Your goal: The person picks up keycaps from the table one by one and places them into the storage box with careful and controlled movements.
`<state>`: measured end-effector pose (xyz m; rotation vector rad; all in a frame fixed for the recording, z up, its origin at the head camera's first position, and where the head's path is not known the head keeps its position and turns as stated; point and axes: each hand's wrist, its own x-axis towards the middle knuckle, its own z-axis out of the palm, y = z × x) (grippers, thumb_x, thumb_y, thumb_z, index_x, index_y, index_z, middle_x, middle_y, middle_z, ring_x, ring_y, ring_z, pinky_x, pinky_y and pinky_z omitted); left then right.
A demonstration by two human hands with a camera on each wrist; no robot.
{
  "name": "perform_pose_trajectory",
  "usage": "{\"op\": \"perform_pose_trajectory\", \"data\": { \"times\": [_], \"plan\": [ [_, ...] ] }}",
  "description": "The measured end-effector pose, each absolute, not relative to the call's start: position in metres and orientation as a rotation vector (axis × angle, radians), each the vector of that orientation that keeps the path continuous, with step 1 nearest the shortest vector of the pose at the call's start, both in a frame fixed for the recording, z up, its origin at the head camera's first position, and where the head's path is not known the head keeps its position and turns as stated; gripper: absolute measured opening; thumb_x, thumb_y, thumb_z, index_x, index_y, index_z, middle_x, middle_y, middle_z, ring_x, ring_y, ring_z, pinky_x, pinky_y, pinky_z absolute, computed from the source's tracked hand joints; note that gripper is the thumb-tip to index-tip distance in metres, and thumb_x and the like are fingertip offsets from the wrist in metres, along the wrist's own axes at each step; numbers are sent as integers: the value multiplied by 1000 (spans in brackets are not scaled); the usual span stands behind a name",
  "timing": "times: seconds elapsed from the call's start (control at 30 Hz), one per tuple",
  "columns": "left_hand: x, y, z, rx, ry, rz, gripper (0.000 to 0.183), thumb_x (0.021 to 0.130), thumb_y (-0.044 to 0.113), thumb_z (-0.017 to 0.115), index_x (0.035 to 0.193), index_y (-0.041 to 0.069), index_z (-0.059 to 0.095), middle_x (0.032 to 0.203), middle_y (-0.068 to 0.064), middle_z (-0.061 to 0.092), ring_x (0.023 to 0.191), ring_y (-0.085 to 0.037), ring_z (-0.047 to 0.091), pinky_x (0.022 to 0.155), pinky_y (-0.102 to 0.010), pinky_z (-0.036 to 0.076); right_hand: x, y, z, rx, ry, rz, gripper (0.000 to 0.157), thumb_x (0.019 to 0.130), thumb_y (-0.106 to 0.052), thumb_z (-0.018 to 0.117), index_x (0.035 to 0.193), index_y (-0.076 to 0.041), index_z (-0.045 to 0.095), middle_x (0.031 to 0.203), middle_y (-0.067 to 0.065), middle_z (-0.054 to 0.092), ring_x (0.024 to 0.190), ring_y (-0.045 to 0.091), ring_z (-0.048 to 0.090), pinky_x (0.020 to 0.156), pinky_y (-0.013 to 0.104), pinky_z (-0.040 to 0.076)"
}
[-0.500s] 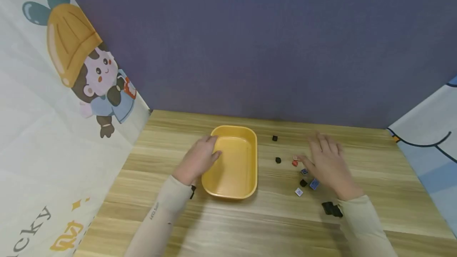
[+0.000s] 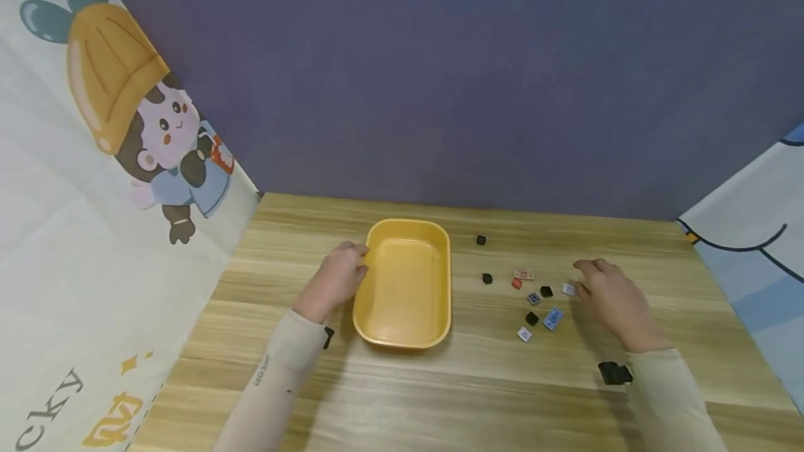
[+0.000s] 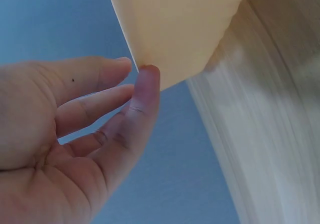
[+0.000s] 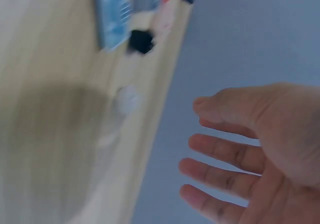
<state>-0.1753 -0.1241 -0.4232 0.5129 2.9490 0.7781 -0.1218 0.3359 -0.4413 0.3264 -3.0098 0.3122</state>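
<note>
In the head view a yellow plastic tray [image 2: 402, 291] stands on the wooden table. My left hand [image 2: 334, 277] pinches its left rim, with a fingertip on one side of the wall [image 3: 180, 24] and the thumb at the other in the left wrist view. My right hand [image 2: 615, 302] hovers at the right, fingers loosely bent and holding nothing. Just left of its fingertips lies a small white brick [image 2: 569, 289], with a black brick [image 2: 546, 291] beyond it. A blue brick [image 2: 553, 319] is close by; it shows as a long light-blue piece [image 4: 112, 16] in the right wrist view.
Between tray and right hand lie a flat pinkish brick [image 2: 523, 275], a red piece [image 2: 517, 284], a dark blue brick [image 2: 533, 298], another white brick [image 2: 524, 334] and several black ones, one far back [image 2: 481, 240]. A dark wall [image 2: 477, 89] borders the table's far edge.
My right hand has moved right, its fingers now more bent, and a white and a black brick show where it was. My left hand stays at the tray rim; the view has shifted slightly.
</note>
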Motion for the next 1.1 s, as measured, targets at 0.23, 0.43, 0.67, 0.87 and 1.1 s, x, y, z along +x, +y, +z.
{"op": "perform_pose_trajectory", "data": {
  "times": [0.23, 0.43, 0.67, 0.87, 1.1],
  "plan": [
    [-179, -129, -426, 445, 2904, 805, 33, 93, 0, 68, 124, -9, 63, 113, -22, 62, 98, -32, 66, 81, -34, 61, -125, 352, -454, 236, -3182, 372, 38, 93, -12, 69, 122, 11, 60, 117, 35, 58, 99, 52, 59, 76, 65, 53],
    [-181, -130, -427, 486, 2911, 799, 30, 91, -1, 69, 119, -10, 65, 106, -20, 63, 96, -31, 65, 78, -34, 61, -129, 357, -465, 226, -3207, 465, 32, 93, -12, 68, 116, 8, 63, 110, 30, 63, 96, 50, 62, 75, 64, 54],
    [-180, -129, -426, 487, 2903, 810, 28, 92, -1, 69, 119, -9, 66, 101, -17, 63, 94, -30, 65, 77, -33, 61, -131, 359, -473, 219, -3214, 493, 29, 93, -14, 67, 114, 6, 64, 109, 28, 65, 96, 48, 63, 74, 63, 55],
    [-180, -129, -427, 479, 2891, 815, 30, 92, -1, 68, 121, -9, 65, 104, -17, 63, 94, -30, 66, 76, -32, 61, -132, 359, -474, 215, -3218, 482, 27, 93, -14, 67, 112, 5, 64, 107, 26, 66, 94, 46, 64, 73, 62, 56],
    [-180, -129, -428, 472, 2898, 811, 31, 92, -1, 68, 121, -9, 65, 103, -17, 63, 94, -30, 66, 76, -32, 61, -133, 359, -476, 200, -3209, 475, 23, 93, -13, 68, 109, 3, 65, 105, 25, 67, 91, 44, 65, 69, 60, 56]
  ]
}}
